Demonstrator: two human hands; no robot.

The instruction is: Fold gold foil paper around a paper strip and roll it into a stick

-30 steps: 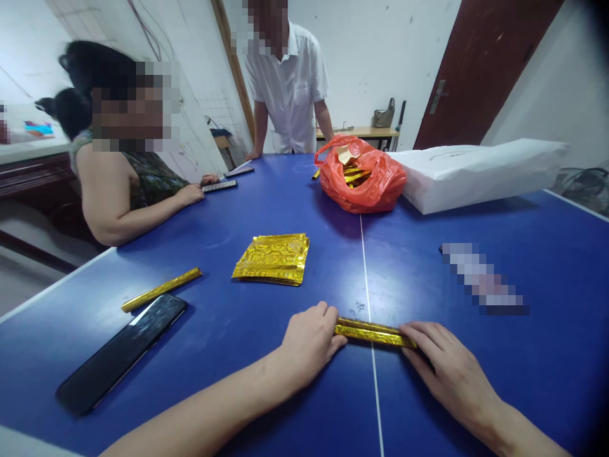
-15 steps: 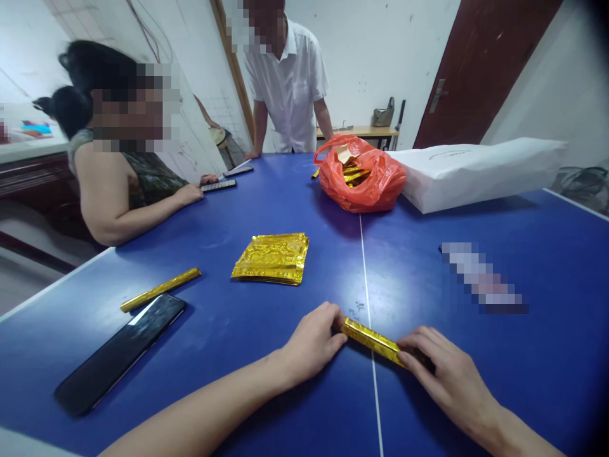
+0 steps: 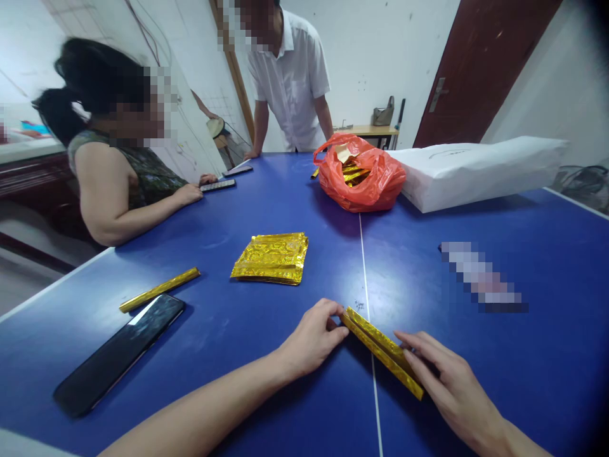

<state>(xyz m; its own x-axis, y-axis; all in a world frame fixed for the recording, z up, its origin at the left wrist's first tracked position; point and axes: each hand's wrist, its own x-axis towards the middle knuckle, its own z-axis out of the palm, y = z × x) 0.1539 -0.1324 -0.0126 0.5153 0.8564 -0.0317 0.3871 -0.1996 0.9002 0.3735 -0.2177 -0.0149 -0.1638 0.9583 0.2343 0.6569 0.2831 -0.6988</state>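
Observation:
A sheet of gold foil paper [image 3: 380,352], folded lengthwise into a narrow trough, lies slantwise over the white line on the table. My left hand [image 3: 314,336] pinches its far left end between thumb and fingers. At its right part, my right hand [image 3: 442,368] has thumb and fingertips on the upper edge, the fingers slightly spread. A stack of flat gold foil sheets [image 3: 271,259] lies beyond my left hand. To the left, a rolled gold foil tube [image 3: 159,290] rests beside a black phone [image 3: 118,355].
Across the blue table [image 3: 209,254] stands a red plastic bag [image 3: 356,190] with gold pieces in it, next to a long white package [image 3: 476,174]. A blurred-out phone-like object [image 3: 483,277] lies right. One person sits left; another in a white shirt [image 3: 295,76] leans at the far edge.
The folded foil paper has opened from a closed strip into a trough, its right end now showing. My right hand's fingers have loosened and shifted slightly to the right.

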